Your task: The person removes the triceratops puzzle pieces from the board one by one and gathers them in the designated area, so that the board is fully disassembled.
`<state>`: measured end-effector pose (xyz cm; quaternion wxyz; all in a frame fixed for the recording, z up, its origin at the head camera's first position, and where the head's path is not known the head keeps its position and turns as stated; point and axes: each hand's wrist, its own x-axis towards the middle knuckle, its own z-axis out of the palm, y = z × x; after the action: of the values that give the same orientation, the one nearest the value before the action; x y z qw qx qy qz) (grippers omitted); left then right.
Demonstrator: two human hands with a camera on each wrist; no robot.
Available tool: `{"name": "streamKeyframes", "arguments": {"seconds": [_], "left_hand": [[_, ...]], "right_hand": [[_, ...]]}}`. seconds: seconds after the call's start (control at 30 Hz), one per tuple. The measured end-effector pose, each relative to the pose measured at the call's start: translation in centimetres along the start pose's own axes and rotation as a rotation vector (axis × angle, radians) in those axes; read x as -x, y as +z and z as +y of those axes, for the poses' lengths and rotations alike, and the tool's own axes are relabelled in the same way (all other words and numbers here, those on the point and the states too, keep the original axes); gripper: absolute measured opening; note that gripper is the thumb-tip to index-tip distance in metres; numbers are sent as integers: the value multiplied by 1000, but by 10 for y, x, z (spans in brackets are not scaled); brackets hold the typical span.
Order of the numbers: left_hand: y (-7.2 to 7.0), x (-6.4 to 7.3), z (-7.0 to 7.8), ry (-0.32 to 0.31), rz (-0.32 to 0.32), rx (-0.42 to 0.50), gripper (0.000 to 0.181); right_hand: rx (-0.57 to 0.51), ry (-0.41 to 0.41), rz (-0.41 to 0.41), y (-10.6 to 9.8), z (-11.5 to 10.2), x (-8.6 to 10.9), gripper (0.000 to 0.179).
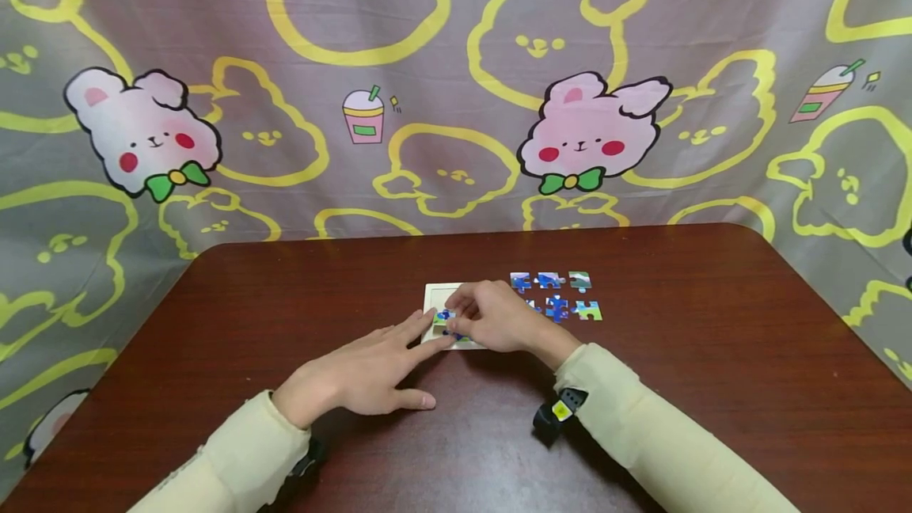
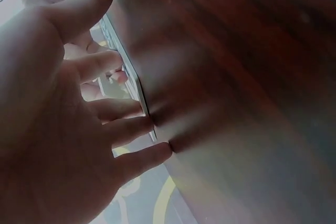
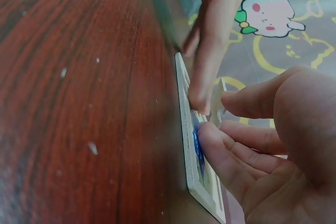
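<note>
A small pale puzzle tray (image 1: 430,294) lies on the table, partly covered by both hands. My left hand (image 1: 363,370) lies flat with spread, straight fingers; its index finger reaches onto the tray's near part and other fingertips rest along the left edge. In the right wrist view, my right hand (image 3: 294,135) pinches a thin jigsaw piece (image 3: 217,103) between thumb and fingers, tilted up over the tray. Blue jigsaw pieces (image 3: 198,145) lie inside the frame beneath those fingers. The tray's right side is hidden behind the right hand in the head view.
Loose jigsaw pieces lie in two rows right of the tray, among them a far-row piece (image 1: 549,280) and a near-row green-and-blue piece (image 1: 589,310). The right hand partly covers the near row. A patterned cloth (image 1: 456,101) hangs behind the brown table (image 1: 712,355).
</note>
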<state>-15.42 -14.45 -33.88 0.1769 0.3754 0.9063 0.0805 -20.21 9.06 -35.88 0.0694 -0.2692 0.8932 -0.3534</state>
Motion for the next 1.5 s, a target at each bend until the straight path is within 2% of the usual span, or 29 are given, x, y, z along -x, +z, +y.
{"name": "streamKeyframes", "arguments": {"seconds": [0.33, 0.67, 0.9, 1.23, 1.5], "left_hand": [[0, -3, 2, -30, -20, -19, 80], [1, -3, 3, -52, -44, -2, 78], [1, -3, 3, -67, -53, 29, 78], [2, -4, 3, -78, -50, 41, 78], [3, -4, 3, -77, -45, 37, 78]], "right_hand": [[-48, 18, -24, -15, 2, 10, 28], [57, 79, 59, -38, 23, 41, 26], [127, 117, 65, -48, 33, 64, 23], [216, 85, 58, -49, 36, 84, 19], [235, 69, 117, -44, 36, 86, 18]]}}
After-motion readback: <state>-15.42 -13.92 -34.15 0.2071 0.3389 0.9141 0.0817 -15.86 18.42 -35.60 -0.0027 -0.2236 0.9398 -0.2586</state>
